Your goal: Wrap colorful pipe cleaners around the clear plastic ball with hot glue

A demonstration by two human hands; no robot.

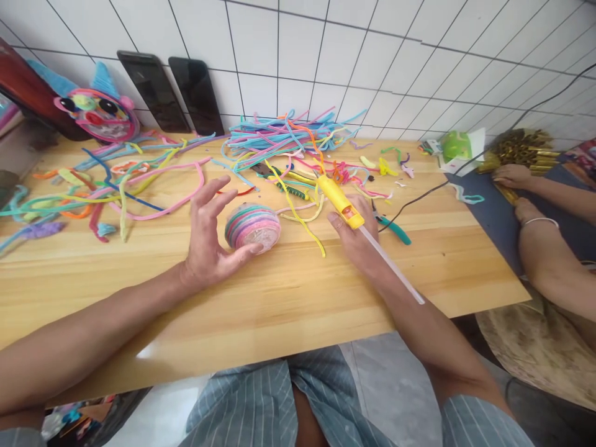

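Note:
My left hand (207,239) is spread open beside a striped ball (252,225) wrapped in pink, teal and purple pipe cleaners, with an unwrapped whitish patch in front. The thumb lies against or just in front of that patch; I cannot tell whether it touches. The raised fingers stand clear of the ball. My right hand (357,233) is closed around a yellow hot glue gun (341,202), whose tip points away from me. A long clear glue stick (393,266) sticks out of its back over my wrist. A yellow pipe cleaner (298,214) trails between the hands.
Loose pipe cleaners (288,139) lie heaped by the tiled wall, with more strewn left. Pliers with green handles (291,186) and teal-handled pliers (395,230) lie nearby. Two phones (198,93) and a decorated face figure (100,112) stand behind. A co-worker's hands (516,180) are at right.

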